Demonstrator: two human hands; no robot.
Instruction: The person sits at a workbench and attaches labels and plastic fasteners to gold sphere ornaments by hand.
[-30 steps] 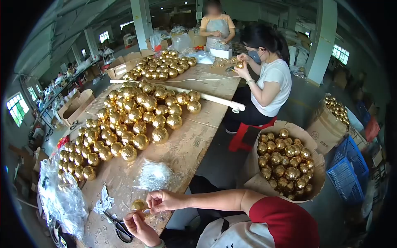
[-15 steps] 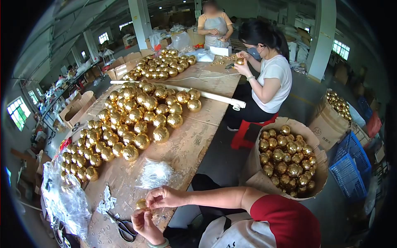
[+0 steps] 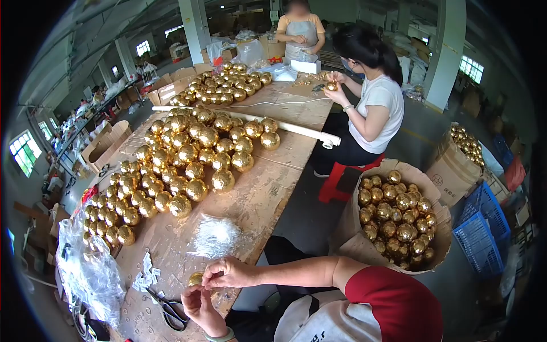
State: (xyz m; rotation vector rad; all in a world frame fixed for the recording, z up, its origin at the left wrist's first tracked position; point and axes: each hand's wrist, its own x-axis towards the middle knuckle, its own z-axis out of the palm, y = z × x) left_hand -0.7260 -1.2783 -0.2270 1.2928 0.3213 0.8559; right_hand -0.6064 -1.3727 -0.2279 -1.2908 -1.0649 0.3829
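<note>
A small shiny gold ball (image 3: 195, 279) is at the fingertips of my two hands, above the table's near edge. My left hand (image 3: 200, 309), a band at its wrist, has its fingers closed at the ball's lower side. From the right, my right hand (image 3: 229, 272) reaches in with thumb and fingers pinched beside the ball; what lies in that pinch is too small to make out. Just beyond sits a bundle of fine white strands (image 3: 216, 235). Black-handled scissors (image 3: 172, 315) and small white tags (image 3: 148, 272) lie left of my hands.
Piles of gold balls (image 3: 186, 154) cover much of the wooden table (image 3: 259, 196), crossed by a white pipe (image 3: 296, 130). Clear plastic bags (image 3: 91, 279) lie left. A carton (image 3: 353, 242) of gold balls stands right. A seated co-worker (image 3: 376, 108) handles a ball; another person stands behind.
The view has shifted slightly. My hands stay together at the gold ball, with a small shift in the fingers. The standing person's hands have moved a little.
</note>
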